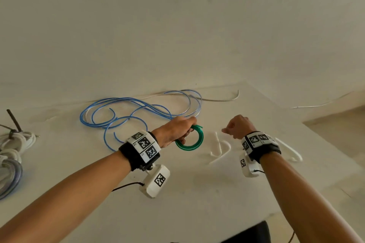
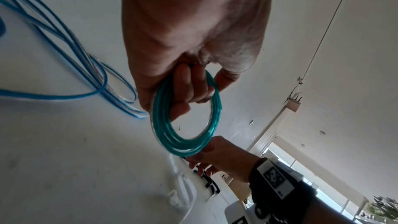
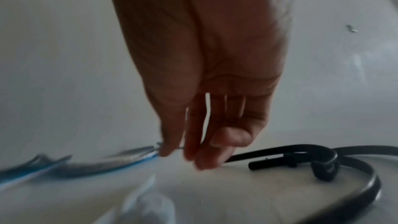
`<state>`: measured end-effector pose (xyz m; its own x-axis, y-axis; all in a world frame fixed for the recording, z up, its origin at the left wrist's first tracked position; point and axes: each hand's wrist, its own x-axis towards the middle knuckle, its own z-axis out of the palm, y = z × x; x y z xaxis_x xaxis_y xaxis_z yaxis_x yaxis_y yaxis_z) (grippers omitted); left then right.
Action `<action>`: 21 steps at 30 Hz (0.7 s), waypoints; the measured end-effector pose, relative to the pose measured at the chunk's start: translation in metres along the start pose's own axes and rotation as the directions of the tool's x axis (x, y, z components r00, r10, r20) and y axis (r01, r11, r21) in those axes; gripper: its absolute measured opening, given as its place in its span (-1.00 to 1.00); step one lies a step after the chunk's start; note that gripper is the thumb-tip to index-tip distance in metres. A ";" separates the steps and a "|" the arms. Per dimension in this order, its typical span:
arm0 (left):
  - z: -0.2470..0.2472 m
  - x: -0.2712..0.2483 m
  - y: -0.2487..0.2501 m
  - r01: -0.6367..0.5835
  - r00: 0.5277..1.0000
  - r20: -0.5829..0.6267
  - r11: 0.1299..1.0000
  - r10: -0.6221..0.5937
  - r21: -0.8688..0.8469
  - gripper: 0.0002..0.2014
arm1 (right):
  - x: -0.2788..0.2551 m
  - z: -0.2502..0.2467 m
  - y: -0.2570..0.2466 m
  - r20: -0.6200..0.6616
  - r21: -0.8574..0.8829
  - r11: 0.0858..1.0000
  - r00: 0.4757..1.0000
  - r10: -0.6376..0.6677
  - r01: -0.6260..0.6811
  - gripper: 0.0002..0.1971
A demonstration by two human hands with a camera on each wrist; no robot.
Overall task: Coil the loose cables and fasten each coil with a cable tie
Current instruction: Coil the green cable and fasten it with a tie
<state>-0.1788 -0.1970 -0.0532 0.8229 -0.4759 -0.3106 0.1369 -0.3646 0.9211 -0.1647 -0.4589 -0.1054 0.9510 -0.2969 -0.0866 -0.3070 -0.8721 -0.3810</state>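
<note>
We see the left hand (image 1: 174, 130), forearm extended, its fingers (image 2: 189, 89) curled through and grasping the green cable coil (image 1: 190, 140) just above the table (image 1: 197, 183). The right hand (image 1: 238, 126) hovers beside it, fingers (image 3: 202, 142) loosely bent, holding nothing. Loose blue cable (image 1: 126, 112) lies behind, white cable ties (image 1: 220, 148) between the hands.

Both forearms reach forward over the tabletop (image 1: 197, 193), each wrist wearing a black band with marker tags and a camera. Left hand (image 1: 174, 131) is palm down, fingers (image 2: 189, 89) curled through and gripping a green cable coil (image 1: 190, 141). Right hand (image 1: 238, 126) hangs just right of the coil, fingers (image 3: 206, 147) loosely bent downward, holding nothing, not touching it.
</note>
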 end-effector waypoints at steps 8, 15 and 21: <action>0.000 0.000 -0.014 0.007 1.000 -0.009 0.999 -0.008 -0.037 -0.66 | 0.011 0.024 -0.025 0.105 -0.157 0.986 0.992 0.068 -0.051 -0.67; -0.029 0.003 -0.017 -0.031 0.999 -0.042 0.988 0.025 -0.152 -0.65 | 0.009 -0.001 -0.061 -0.092 0.437 0.898 0.996 -0.011 0.051 -0.85; -0.063 0.011 -0.030 -0.068 0.983 -0.183 0.951 0.013 -0.301 -0.64 | -0.007 -0.003 -0.140 -0.134 0.830 0.525 0.982 -0.137 0.186 -0.89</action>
<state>-0.1392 -0.1406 -0.0693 0.9115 -0.3260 -0.2508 0.2400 -0.0735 0.9680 -0.1284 -0.3357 -0.0492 0.9704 -0.2242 0.0901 0.0471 -0.1902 -0.9806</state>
